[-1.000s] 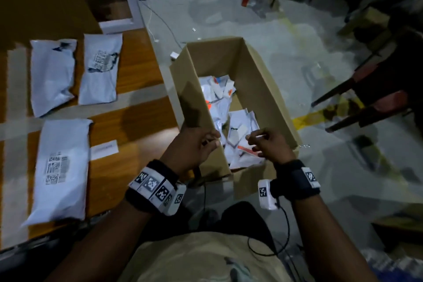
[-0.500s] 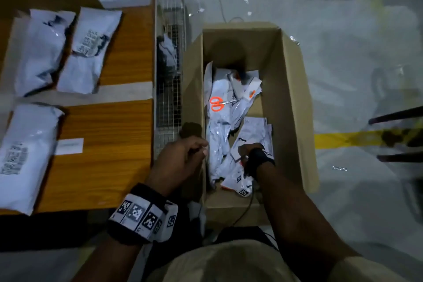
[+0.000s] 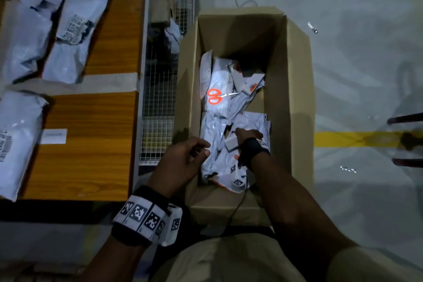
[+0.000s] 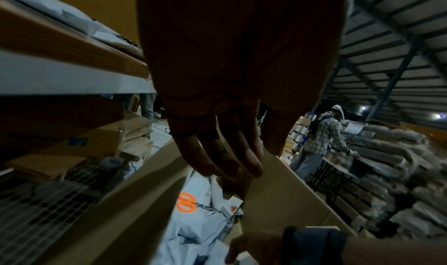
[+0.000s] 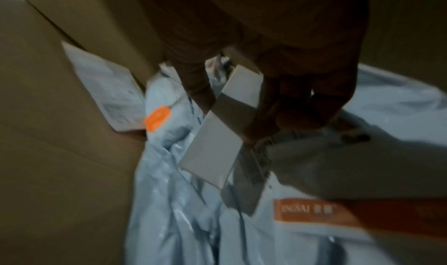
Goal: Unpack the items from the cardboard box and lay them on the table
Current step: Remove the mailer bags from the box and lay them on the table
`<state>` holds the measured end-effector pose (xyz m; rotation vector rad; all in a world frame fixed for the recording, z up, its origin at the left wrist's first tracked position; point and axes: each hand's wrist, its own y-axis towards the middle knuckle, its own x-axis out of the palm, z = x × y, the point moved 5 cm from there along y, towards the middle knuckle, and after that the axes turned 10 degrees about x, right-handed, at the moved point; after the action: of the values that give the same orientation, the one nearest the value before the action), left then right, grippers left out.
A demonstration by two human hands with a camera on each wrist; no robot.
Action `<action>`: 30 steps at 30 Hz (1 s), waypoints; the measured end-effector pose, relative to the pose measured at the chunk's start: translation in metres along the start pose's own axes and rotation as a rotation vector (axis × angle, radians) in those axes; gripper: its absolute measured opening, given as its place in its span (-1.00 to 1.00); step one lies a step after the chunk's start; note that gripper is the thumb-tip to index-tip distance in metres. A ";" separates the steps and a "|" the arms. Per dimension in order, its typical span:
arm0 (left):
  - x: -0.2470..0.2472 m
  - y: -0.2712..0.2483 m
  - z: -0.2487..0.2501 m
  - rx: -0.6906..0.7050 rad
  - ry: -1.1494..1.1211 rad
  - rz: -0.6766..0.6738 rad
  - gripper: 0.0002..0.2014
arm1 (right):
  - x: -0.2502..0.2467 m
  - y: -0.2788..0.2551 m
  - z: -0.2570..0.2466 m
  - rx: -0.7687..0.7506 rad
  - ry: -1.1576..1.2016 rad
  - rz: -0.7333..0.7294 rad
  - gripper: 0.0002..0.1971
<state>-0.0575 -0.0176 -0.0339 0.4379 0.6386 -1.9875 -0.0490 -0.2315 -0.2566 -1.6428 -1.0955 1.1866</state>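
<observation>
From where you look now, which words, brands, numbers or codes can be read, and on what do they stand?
"INGSAI", first letter cut off, then two blurred characters: orange band of a white packet in the cardboard box.
Barcode labels on the white mailer bags on the table: too blurred to read.
Square coded markers on the left wristband: no words.
</observation>
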 end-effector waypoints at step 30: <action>-0.033 -0.009 -0.027 -0.338 -0.269 0.334 -0.79 | -0.010 -0.032 0.018 0.086 0.111 -0.034 -0.24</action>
<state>-0.0489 0.0246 -0.0351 0.0619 0.6659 -1.5496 -0.0738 -0.2295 -0.2281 -1.5985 -0.9859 1.0930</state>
